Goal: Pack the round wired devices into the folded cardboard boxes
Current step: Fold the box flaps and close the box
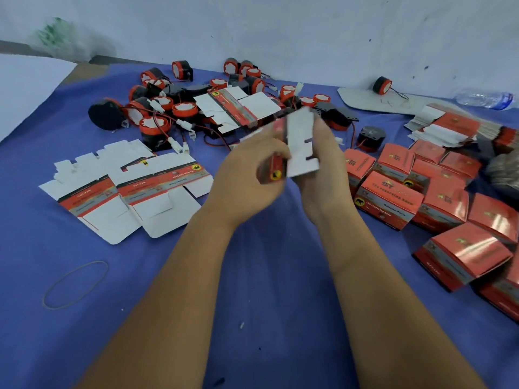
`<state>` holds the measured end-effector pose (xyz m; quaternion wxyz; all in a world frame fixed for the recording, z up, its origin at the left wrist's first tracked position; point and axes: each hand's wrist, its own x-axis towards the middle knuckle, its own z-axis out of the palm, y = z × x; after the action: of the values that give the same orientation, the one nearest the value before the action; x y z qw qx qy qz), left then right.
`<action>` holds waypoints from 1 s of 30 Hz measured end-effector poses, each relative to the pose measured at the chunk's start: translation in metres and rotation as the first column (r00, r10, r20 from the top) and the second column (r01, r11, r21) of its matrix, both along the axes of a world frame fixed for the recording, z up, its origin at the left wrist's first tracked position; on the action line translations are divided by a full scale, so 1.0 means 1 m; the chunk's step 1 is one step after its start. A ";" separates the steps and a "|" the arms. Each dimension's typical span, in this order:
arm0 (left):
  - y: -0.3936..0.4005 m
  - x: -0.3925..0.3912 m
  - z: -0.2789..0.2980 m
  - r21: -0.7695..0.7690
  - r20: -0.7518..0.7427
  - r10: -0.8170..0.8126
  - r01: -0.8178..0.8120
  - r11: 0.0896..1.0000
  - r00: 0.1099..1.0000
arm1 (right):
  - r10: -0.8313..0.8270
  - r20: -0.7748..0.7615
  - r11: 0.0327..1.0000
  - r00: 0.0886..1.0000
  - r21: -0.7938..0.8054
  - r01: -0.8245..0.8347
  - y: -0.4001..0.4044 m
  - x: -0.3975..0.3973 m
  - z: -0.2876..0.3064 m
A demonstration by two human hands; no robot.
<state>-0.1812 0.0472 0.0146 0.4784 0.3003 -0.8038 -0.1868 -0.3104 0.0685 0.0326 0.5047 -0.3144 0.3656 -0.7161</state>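
Both my hands hold one flat red-and-white cardboard box blank (302,141) above the middle of the blue cloth. My left hand (250,178) grips its red printed edge, and my right hand (323,169) pinches the white flap side. A pile of round red-and-black wired devices (157,113) lies behind my hands near the wall. Another unfolded blank (238,108) rests on that pile. Two more flat blanks (126,192) lie on the cloth at the left. Several closed red boxes (393,200) are heaped at the right.
A stack of flat blanks (449,127) sits at the far right, with a plastic bottle (486,98) behind it. A single device (382,85) lies on a white sheet by the wall. A rubber band (75,284) lies on the cloth at the lower left.
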 end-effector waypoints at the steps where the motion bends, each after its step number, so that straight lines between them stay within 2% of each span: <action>1: 0.002 -0.001 -0.001 0.017 0.061 -0.034 0.033 0.999 0.998 | 0.064 0.072 0.998 0.995 -0.004 -0.064 0.002 -0.002 0.000; 4: 0.001 -0.003 -0.002 0.108 0.095 -0.028 0.017 0.994 0.995 | 0.109 0.003 0.993 0.994 -0.034 -0.109 0.007 -0.008 0.001; 7: -0.002 0.000 0.001 0.050 0.067 0.161 -0.164 0.985 0.985 | 0.118 -0.092 0.991 0.989 -0.050 -0.123 0.009 -0.010 0.002; 9: -0.002 -0.001 0.006 0.012 -0.004 0.208 -0.208 0.978 0.978 | 0.153 -0.178 0.985 0.972 -0.052 -0.164 0.009 -0.009 0.002; 12: 0.004 -0.002 0.014 0.029 -0.208 0.250 -0.250 0.968 0.946 | 0.217 -0.308 0.973 0.926 -0.010 -0.232 0.010 -0.004 0.001; 15: 0.008 0.000 0.022 0.018 -0.229 0.357 -0.363 0.932 0.906 | 0.264 -0.493 0.955 0.829 0.014 -0.296 0.009 -0.001 -0.003; 17: 0.009 0.003 0.027 -0.046 -0.223 0.447 -0.467 0.883 0.866 | 0.343 -0.470 0.928 0.814 0.036 -0.370 0.009 0.000 -0.006; 19: 0.011 0.003 0.029 -0.102 -0.280 0.473 -0.516 0.850 0.835 | 0.400 -0.409 0.909 0.820 0.067 -0.411 0.008 -0.001 -0.010; 21: 0.015 0.001 0.029 -0.146 -0.304 0.443 -0.501 0.853 0.843 | 0.425 -0.359 0.903 0.831 0.099 -0.418 0.007 -0.003 -0.012; 26: 0.015 -0.003 0.026 -0.268 -0.234 0.380 -0.435 0.860 0.895 | 0.422 -0.285 0.907 0.861 0.127 -0.402 0.006 -0.013 -0.014; 30: 0.015 -0.003 0.025 -0.328 -0.336 0.269 -0.380 0.865 0.902 | 0.421 -0.265 0.906 0.867 0.154 -0.394 0.007 -0.018 -0.013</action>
<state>-0.1839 0.0625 0.0393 0.6611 0.3030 -0.6861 0.0187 -0.3281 0.0757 0.0201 0.5992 -0.4624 0.3949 -0.5208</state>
